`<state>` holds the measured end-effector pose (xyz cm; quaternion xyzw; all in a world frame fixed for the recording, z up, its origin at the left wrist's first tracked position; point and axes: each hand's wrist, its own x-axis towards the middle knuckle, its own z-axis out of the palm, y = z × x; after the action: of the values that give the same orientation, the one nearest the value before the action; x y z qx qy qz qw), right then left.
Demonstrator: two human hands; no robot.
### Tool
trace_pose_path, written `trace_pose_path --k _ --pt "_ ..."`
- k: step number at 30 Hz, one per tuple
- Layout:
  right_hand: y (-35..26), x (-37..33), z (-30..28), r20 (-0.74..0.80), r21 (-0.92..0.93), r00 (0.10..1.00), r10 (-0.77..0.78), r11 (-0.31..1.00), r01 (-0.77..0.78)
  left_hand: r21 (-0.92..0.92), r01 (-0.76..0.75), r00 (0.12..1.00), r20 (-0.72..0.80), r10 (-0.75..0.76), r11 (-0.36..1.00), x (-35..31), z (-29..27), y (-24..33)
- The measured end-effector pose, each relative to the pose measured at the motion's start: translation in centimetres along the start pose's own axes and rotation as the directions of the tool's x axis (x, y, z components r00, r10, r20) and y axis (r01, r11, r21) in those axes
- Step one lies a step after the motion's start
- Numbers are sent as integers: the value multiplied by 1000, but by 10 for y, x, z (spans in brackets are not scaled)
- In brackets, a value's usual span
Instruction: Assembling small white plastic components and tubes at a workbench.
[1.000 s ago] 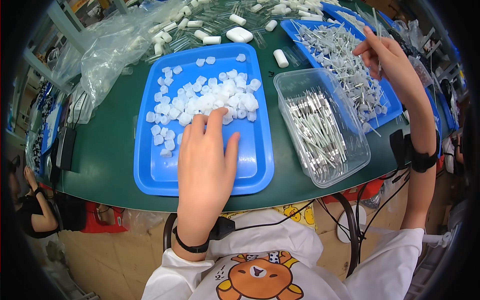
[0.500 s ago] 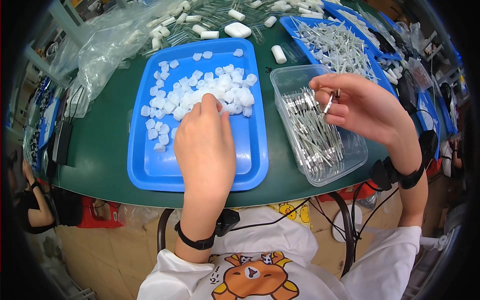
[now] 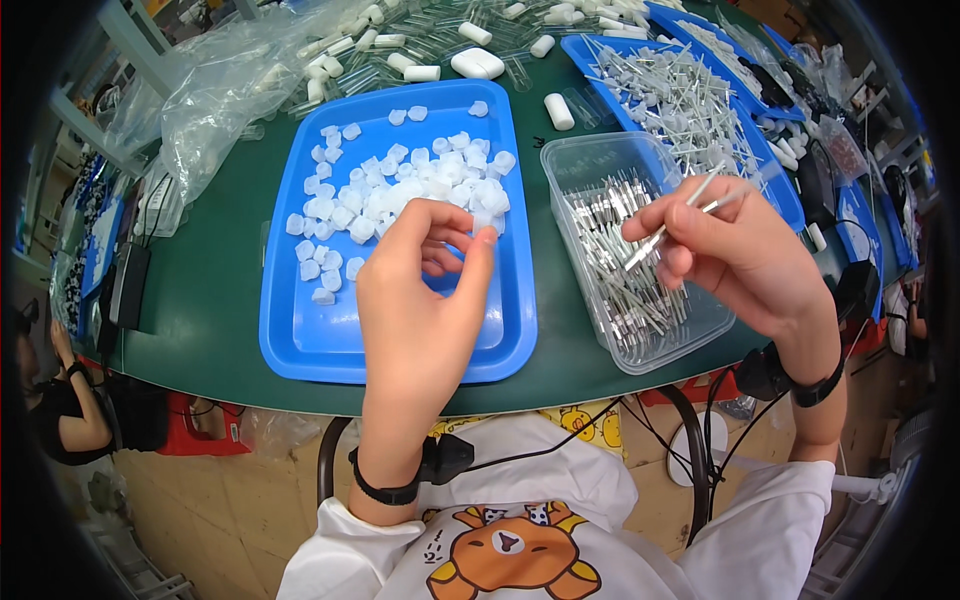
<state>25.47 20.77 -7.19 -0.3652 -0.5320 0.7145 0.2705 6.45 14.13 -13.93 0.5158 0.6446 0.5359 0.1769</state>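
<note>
Over the blue tray, my left hand pinches a small translucent white cap between thumb and index finger. The other fingers curl in toward the palm. Many similar white caps lie heaped in the tray beyond the hand. My right hand is raised over the right side of a clear plastic box. Its fingers close on thin white rods, which slant up past the thumb; I cannot tell exactly how many. Below, metal-ended rods fill the box.
At the back right, a blue tray holds piled rods with white caps. Clear tubes and white cylinders spread across the back of the green table. Plastic bags lie at the back left. Another person sits far left.
My left hand has turned and drawn back slightly from the heap, its thumb and index finger now showing with a cap. My right hand has rotated, so its rods point upward.
</note>
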Motion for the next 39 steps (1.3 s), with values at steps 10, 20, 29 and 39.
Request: trace_pose_path --k 10,20,29,39 --pt "11 -9 10 -42 -123 983 -177 978 171 -708 418 890 446 -99 569 -11 -9 9" --pt "13 -27 15 64 -427 812 -580 719 548 -787 603 779 616 118 128 -33 -2 14" --pt "14 -38 17 258 -544 648 -717 446 711 -704 690 710 704 31 172 -38 -1 29" --pt "26 -22 23 50 -549 727 -685 589 593 -755 654 747 653 127 35 -39 9 7"
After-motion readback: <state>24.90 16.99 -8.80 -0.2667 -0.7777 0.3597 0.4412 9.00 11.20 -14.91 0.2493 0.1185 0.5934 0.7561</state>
